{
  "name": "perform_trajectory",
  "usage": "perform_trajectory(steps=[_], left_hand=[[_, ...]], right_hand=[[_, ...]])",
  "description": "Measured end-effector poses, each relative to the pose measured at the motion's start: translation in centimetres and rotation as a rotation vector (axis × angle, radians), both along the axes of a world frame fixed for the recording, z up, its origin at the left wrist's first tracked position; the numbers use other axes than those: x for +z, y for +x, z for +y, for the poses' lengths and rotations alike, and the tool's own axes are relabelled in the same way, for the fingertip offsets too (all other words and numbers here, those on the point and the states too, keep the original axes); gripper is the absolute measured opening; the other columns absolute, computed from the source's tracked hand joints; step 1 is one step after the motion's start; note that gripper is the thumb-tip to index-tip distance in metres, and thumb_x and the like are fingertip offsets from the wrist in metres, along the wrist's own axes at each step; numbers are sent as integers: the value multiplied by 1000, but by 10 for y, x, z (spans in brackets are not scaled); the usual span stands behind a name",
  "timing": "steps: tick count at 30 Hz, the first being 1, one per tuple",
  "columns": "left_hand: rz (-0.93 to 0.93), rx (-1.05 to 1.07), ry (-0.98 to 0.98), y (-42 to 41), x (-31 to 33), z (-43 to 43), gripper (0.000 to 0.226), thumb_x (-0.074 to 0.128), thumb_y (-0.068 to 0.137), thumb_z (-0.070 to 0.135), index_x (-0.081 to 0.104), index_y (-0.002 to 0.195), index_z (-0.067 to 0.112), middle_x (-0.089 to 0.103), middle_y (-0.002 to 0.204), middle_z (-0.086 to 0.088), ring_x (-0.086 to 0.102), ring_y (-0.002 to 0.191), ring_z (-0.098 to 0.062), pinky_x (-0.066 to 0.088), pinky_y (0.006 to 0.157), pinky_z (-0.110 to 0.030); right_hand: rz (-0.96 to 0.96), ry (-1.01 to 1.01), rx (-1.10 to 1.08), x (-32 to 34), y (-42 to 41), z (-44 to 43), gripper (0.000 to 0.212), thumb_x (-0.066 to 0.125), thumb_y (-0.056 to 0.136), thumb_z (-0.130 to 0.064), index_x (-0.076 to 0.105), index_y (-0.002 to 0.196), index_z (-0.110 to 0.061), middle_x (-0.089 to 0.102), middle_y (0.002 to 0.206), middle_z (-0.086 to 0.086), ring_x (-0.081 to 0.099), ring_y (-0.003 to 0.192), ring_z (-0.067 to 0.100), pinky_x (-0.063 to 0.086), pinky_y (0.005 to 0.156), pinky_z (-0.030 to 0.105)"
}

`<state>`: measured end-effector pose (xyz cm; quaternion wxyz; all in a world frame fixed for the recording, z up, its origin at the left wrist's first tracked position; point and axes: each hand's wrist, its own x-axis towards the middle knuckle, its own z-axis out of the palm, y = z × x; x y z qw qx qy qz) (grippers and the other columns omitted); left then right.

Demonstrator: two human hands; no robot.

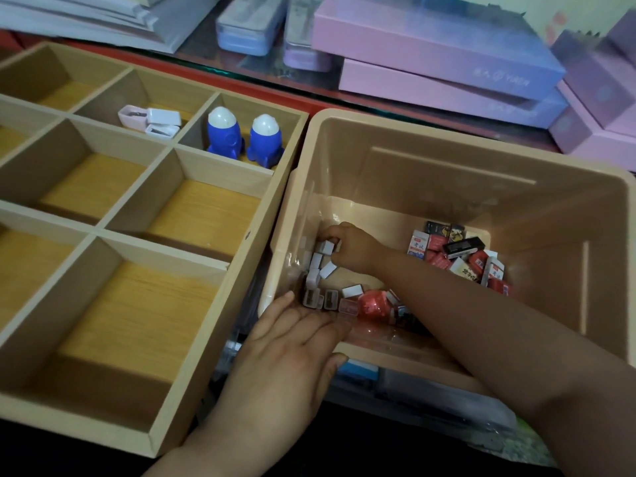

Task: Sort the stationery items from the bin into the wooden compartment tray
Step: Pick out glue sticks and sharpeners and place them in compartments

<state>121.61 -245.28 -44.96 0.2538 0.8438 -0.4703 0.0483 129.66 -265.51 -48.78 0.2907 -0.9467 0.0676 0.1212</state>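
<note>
Now: a hand is picking small sharpeners out of a bin

Curled together, the fingers of the right hand (351, 251) are pinching a small white sharpener (325, 247) down in the bin's near-left corner, close against the wall. Just below those fingertips, more loose sharpeners (320, 270), white and grey, are lying in a scattered line on the floor of the bin. A red packet (373, 302) is sitting at the end of that line, under the right forearm.

Nearer the person, the left hand (285, 346) is resting over the bin's near-left rim. Its fingers are lying straight and relaxed, holding nothing, with the tips reaching in just beside the lowest sharpeners.

Across the bin from the pinching fingers, a heap of small boxed erasers (457, 253), red, white and black, is piling against the right side. The tan plastic bin (447, 132) is standing around all of this.

To the left of both hands, touching the bin, a wooden tray (261, 215) is lying with its compartments open upward. In its far-right compartment two blue rocket-shaped pieces (242, 137) are standing upright. In the next compartment to the left, a few pale sharpeners (151, 120) are lying together.

Beyond the bin, pink and lilac boxes (430, 39) are stacked; papers (103, 18) are stacked beyond the tray.
</note>
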Motion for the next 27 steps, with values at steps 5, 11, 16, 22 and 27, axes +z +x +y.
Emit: perform_trajectory(steps=[5, 11, 16, 22, 27], left_hand=[[-7, -4, 2, 1, 1, -1, 33, 43, 76, 33, 69, 95, 22, 69, 85, 10, 46, 88, -4, 16, 106, -21], [-2, 1, -4, 0, 1, -1, 33, 43, 76, 33, 69, 95, 23, 68, 83, 10, 46, 87, -4, 15, 106, -20], [-5, -3, -25, 0, 0, -1, 31, 44, 76, 32, 67, 96, 22, 69, 84, 10, 47, 87, -4, 16, 106, -20], [-10, 5, -2, -1, 0, 0, 32, 43, 78, 32, 69, 94, 21, 69, 86, 10, 46, 87, -4, 15, 105, -20], [-4, 7, -6, 0, -2, 0, 31, 43, 78, 32, 68, 95, 22, 69, 86, 9, 47, 88, -4, 15, 106, -20]], right_hand=[[-27, -26, -34, -3, -1, 0, 21, 55, 85, -7, 59, 98, 8, 54, 96, 23, 47, 94, 28, 28, 68, 23], [18, -43, 1, 10, -4, -4, 25, 48, 86, -1, 56, 110, 2, 54, 96, 14, 49, 91, 25, 30, 61, 21], [228, -119, 242, 3, -18, 4, 63, 54, 82, 2, 26, 137, -4, 36, 134, 19, 42, 119, 28, 35, 85, 23], [112, -197, 282, -1, -20, 6, 62, 62, 78, -6, 29, 130, -1, 38, 124, 18, 42, 90, 19, 23, 59, 18], [18, -250, 307, -3, -20, 2, 51, 63, 78, -13, 38, 120, 2, 44, 118, 16, 46, 90, 21, 27, 65, 21]])
